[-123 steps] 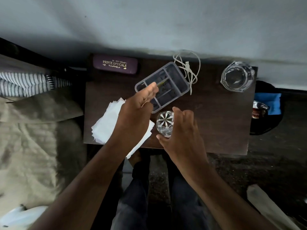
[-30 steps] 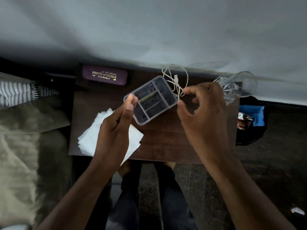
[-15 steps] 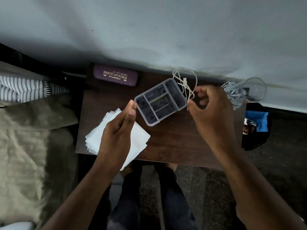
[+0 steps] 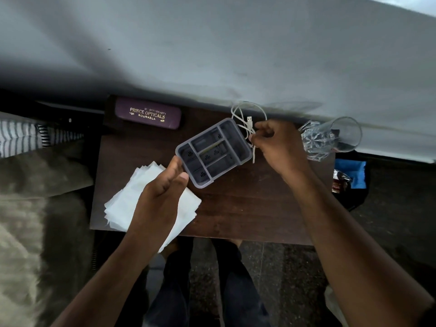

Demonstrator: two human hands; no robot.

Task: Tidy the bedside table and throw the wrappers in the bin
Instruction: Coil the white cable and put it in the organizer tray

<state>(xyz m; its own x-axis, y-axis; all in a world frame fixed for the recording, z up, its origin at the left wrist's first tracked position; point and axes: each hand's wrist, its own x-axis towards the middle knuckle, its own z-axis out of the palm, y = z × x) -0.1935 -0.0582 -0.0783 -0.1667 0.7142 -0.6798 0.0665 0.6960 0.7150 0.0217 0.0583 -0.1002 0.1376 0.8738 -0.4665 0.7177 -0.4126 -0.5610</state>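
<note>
On the dark wooden bedside table (image 4: 236,208) lies a grey compartment tray (image 4: 212,152), set at an angle. A tangled white USB cable (image 4: 247,109) lies just behind the tray's far right corner. My right hand (image 4: 276,145) is pinched on the cable beside that corner. My left hand (image 4: 162,197) hovers open over a stack of white tissues (image 4: 122,204), its thumb next to the tray's near left corner. A thin yellowish stick lies in one tray compartment.
A purple spectacle case (image 4: 148,114) lies along the back left by the wall. Clear cut glassware (image 4: 330,138) stands at the back right corner. A dark bin (image 4: 354,199) holding a blue item and wrappers sits right of the table. Bedding lies on the left.
My right hand has moved left from the glassware and closed its fingers on the cable. The drinking glass is gone from the table's front. My left hand stays by the tray.
</note>
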